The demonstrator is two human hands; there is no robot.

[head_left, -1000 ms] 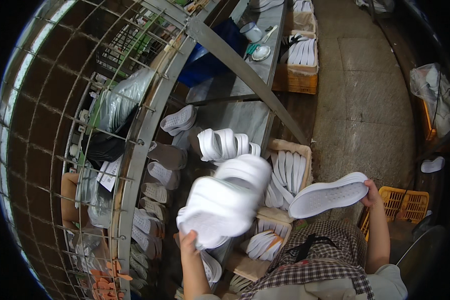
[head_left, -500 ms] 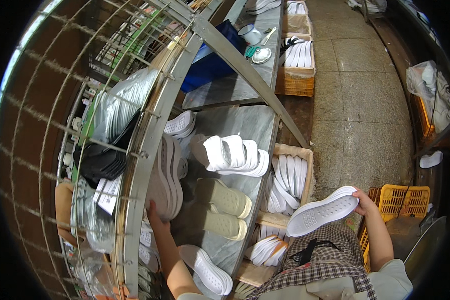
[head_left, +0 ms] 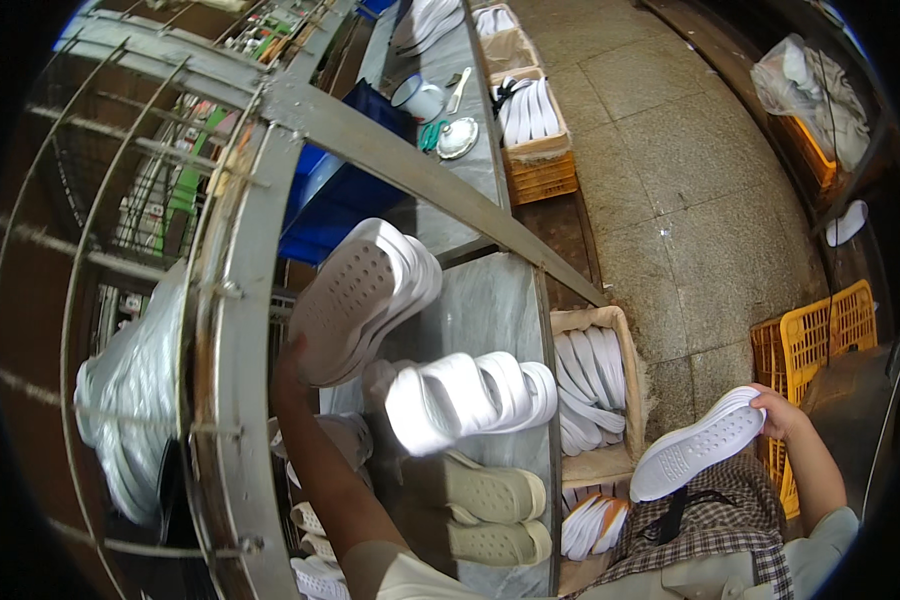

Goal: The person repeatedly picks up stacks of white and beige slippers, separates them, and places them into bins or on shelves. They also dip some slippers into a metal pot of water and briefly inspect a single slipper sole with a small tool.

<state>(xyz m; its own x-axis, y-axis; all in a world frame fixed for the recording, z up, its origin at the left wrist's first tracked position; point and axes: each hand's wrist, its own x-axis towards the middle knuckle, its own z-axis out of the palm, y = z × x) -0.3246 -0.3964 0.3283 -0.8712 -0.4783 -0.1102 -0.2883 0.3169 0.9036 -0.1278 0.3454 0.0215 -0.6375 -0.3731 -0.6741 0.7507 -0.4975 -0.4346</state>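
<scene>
My left hand (head_left: 292, 362), mostly in shadow, grips the near end of a stack of white shoe soles (head_left: 355, 285) over the left side of the work table. The stack is tilted, its dotted face turned up. Closed around the heel or toe end of a single white shoe sole (head_left: 698, 445), my right hand (head_left: 778, 412) keeps it in front of the checked apron. Between the hands, a row of white soles (head_left: 470, 400) leans together on the grey table (head_left: 500, 300). Nearer to me lie cream-coloured soles (head_left: 490, 500) with dotted surfaces.
A metal frame with wire mesh (head_left: 240, 300) stands at the left, its diagonal bar crossing the table. Lined crates of white straps or soles (head_left: 590, 385) line the table's right side. A yellow crate (head_left: 820, 340) is at the right. Farther off sit a blue bin (head_left: 320, 190) and a mug (head_left: 418, 98).
My left hand has raised the stack of soles and carried it farther from me, past the white row. The view has turned. The sole stays in my right hand.
</scene>
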